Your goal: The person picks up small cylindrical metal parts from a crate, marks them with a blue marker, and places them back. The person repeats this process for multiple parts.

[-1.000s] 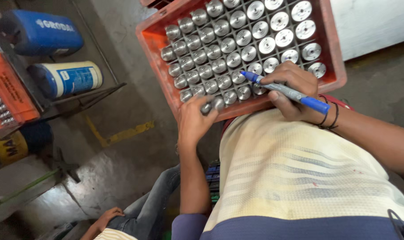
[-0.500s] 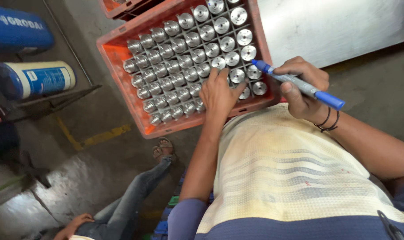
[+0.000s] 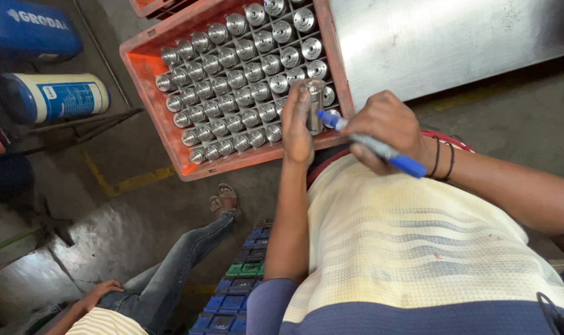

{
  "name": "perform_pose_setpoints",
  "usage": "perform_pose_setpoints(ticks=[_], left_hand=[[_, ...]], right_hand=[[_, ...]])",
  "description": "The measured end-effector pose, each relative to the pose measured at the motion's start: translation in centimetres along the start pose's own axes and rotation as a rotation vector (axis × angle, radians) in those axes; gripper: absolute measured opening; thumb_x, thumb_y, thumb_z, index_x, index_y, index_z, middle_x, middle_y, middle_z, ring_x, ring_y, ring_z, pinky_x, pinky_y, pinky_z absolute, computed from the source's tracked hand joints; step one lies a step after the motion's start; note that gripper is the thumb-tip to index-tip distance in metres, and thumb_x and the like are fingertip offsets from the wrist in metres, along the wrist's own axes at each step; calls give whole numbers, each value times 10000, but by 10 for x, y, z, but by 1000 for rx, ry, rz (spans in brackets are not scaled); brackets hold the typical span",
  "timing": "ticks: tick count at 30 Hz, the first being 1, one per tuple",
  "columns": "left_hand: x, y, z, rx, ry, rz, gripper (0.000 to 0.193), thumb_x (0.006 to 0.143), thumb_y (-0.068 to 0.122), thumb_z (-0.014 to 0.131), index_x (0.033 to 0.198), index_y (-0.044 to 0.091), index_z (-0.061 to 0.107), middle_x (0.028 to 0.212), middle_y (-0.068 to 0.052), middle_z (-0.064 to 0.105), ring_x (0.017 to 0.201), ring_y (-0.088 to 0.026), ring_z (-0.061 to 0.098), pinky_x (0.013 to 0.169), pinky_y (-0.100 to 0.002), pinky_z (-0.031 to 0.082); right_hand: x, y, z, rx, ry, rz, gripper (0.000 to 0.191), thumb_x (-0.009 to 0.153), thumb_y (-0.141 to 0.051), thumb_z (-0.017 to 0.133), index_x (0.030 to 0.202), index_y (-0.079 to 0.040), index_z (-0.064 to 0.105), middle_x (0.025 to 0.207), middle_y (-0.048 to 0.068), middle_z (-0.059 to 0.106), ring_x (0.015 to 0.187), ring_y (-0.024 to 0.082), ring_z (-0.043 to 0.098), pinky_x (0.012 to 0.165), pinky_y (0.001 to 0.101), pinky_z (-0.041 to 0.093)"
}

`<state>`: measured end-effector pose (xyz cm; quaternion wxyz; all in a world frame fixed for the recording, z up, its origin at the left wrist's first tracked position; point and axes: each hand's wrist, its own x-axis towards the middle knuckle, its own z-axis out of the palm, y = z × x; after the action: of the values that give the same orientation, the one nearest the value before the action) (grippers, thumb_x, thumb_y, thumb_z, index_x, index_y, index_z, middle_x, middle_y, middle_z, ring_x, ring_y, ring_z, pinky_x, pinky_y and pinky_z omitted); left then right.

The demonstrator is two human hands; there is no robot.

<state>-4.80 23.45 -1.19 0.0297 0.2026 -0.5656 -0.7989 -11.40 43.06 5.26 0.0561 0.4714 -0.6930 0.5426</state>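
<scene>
While the floor [image 3: 139, 211] on the far left carries a blue drum [image 3: 27, 28] lying on its side, a second canister [image 3: 49, 98], cream in the middle with blue ends, lies just below it on a dark metal rack [image 3: 89, 121]. Down in the lower left corner another person sits, one hand [image 3: 105, 287] resting near a knee, a leg in jeans [image 3: 170, 267] stretched out to a sandal [image 3: 225, 200] on the concrete. Beside that, an orange crate [image 3: 148, 74] stands tilted in view, its grid packed with shiny metal cylinders [image 3: 232, 74] standing on end, row after row, touching their dividers. A yellow line [image 3: 130, 181] runs on the floor under the crate's near corner. Near the bottom middle sits a stack of blue and green plastic pieces [image 3: 241, 288].

At the crate's right edge the left hand [image 3: 296, 124] is closed around one cylinder [image 3: 315, 105], lifted clear of its slot and held upright just above the rim. Right next to it the right hand [image 3: 384, 127] grips a blue marker [image 3: 372, 144], its tip touching the side of that held cylinder. Two dark bands [image 3: 443, 161] circle the right wrist. Behind the hands a dull metal sheet [image 3: 456, 37] spreads to the right, and below them a cream knitted shirt [image 3: 418, 248] fills the view
</scene>
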Motion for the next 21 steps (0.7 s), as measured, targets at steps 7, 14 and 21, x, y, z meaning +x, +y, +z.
perform_pose_setpoints(ticks=[7, 14, 21], left_hand=[[0, -16, -2, -182, 138, -49, 409, 1044, 287, 601, 1342, 16, 532, 1058, -77, 615, 848, -155, 607, 700, -309, 527], [6, -14, -6, -420, 18, -149, 454, 887, 250, 645, 1275, 44, 528, 885, -162, 686, 680, -218, 695, 626, -345, 599], [-9, 35, -11, 1219, 178, 272, 452, 848, 270, 776, 1220, 45, 650, 1106, -159, 651, 919, -345, 690, 755, -456, 557]], right_hand=[[-13, 3, 6, 62, 8, 30, 141, 949, -177, 644, 1007, -52, 673, 845, 89, 683, 705, 222, 596, 714, 384, 469], [-19, 4, 8, 84, -79, 72, 150, 914, -168, 663, 1005, -51, 683, 832, 95, 694, 684, 215, 589, 670, 381, 468], [-15, 6, -10, 26, 53, 133, 189, 942, -143, 657, 1041, 18, 671, 907, 157, 690, 796, 294, 626, 761, 404, 501]])
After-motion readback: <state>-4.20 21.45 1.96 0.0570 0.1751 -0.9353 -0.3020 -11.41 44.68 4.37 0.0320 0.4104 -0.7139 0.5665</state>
